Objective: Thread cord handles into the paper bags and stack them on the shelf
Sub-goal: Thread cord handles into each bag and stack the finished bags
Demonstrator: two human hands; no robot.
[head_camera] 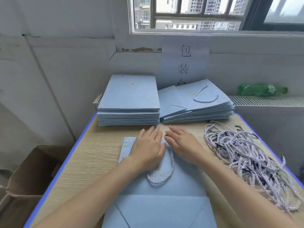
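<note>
Partly under hands [164, 145]: bag [161, 199] top.

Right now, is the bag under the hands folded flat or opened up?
Folded flat: the bag lies on the table, bottom fold showing, both hands on it.

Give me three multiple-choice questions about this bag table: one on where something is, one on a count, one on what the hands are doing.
1. The loose cords lie where?
A. right of the hands
B. in the cardboard box
C. on the windowsill

2. How many bag stacks stand at the table's far edge?
A. one
B. two
C. four

3. The left hand and right hand are:
A. fists
B. gripping scissors
C. flat on the bag

Answers: A, the cord heap is on the right; B, a left stack and a right stack; C, fingers straight.
</note>
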